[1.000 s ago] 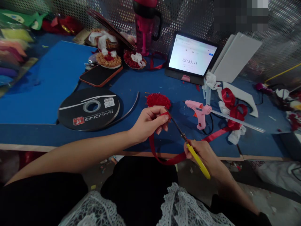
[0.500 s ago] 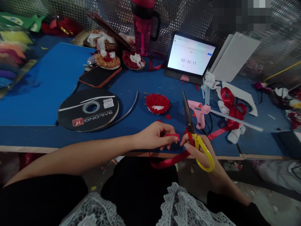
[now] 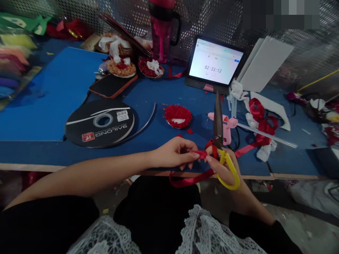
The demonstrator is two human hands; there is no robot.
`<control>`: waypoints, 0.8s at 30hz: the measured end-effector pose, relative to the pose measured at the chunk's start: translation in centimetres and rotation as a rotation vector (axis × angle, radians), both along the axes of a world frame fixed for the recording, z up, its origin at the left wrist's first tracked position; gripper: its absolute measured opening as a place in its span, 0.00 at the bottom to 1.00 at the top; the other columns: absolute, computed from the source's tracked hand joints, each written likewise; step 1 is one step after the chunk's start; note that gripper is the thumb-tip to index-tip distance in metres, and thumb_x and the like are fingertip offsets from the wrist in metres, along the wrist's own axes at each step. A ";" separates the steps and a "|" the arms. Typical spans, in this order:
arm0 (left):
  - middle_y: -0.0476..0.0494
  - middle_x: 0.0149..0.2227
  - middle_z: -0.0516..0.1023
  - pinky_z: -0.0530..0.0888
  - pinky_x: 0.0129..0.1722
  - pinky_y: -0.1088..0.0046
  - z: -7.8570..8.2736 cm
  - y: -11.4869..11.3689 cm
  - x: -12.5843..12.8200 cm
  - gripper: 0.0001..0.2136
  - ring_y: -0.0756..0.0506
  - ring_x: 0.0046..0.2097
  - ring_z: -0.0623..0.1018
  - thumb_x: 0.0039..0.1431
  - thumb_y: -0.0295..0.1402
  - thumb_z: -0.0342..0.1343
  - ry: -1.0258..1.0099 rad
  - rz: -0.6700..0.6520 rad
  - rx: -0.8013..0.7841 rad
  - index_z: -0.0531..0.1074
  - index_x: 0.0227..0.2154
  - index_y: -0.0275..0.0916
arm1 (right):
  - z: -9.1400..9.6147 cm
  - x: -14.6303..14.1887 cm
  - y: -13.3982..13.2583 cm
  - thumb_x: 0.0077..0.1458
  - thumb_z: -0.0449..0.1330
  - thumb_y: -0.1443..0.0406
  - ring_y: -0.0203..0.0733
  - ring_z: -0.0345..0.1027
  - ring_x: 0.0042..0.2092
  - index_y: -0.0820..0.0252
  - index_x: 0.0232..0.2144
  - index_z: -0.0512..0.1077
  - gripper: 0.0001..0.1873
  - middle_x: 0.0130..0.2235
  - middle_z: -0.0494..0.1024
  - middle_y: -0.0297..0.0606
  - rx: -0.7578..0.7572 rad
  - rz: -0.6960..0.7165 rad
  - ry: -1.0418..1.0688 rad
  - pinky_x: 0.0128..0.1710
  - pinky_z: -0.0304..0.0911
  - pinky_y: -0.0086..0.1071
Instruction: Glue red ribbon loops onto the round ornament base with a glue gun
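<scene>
My left hand (image 3: 176, 153) pinches a short piece of red ribbon (image 3: 199, 154) at the table's front edge. My right hand (image 3: 225, 169) grips yellow-handled scissors (image 3: 221, 141), blades closed and pointing up and away; its fingertips also touch the ribbon piece. A longer red ribbon strip (image 3: 190, 180) loops below both hands and runs off to the right. A round red ruffled ribbon piece (image 3: 178, 116) lies on the blue table just beyond my hands.
A pink glue gun (image 3: 226, 127) lies behind the scissors. A black ribbon spool (image 3: 100, 122), a phone (image 3: 112, 85), a tablet (image 3: 215, 62) showing a timer, a pink bottle (image 3: 164, 28), white foam sheets (image 3: 265, 63) and red-and-white ribbon scraps (image 3: 261, 123) surround the work area.
The scissors cut the ribbon near my left hand, then swung upright. My left hand came down toward the table edge with the short cut piece, and both hands met.
</scene>
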State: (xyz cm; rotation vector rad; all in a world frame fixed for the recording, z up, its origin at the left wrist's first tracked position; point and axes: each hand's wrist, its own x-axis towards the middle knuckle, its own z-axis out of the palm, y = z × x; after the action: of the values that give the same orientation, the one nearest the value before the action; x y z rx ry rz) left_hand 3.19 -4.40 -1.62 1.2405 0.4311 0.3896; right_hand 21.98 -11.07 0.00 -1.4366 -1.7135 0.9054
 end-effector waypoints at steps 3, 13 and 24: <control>0.53 0.21 0.72 0.64 0.17 0.86 0.0 0.0 0.0 0.10 0.59 0.17 0.66 0.58 0.36 0.58 0.004 0.008 -0.002 0.70 0.28 0.32 | -0.3 0.4 0.1 0.55 0.55 0.63 0.29 0.52 0.18 0.59 0.23 0.66 0.10 0.17 0.59 0.25 0.002 -0.009 0.028 0.19 0.48 0.26; 0.53 0.18 0.71 0.59 0.14 0.88 0.2 0.6 -0.2 0.09 0.60 0.15 0.64 0.61 0.34 0.55 -0.130 0.351 0.070 0.70 0.28 0.33 | -1.7 3.4 -0.8 0.52 0.56 0.41 0.31 0.51 0.22 0.60 0.41 0.70 0.30 0.23 0.61 0.28 -0.133 0.230 -0.014 0.21 0.46 0.28; 0.54 0.16 0.70 0.58 0.12 0.89 1.0 0.9 -0.1 0.09 0.60 0.14 0.62 0.58 0.34 0.58 -0.231 0.588 0.050 0.70 0.27 0.35 | -0.4 4.3 -1.4 0.57 0.42 0.37 0.39 0.58 0.24 0.59 0.38 0.64 0.33 0.26 0.67 0.34 -0.056 0.316 -0.487 0.25 0.51 0.33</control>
State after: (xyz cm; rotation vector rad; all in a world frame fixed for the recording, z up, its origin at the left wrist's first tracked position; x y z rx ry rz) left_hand 3.05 -3.53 -0.63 1.0844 0.5864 1.0389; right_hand 26.32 -12.51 -0.39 -1.5372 -2.3429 0.8099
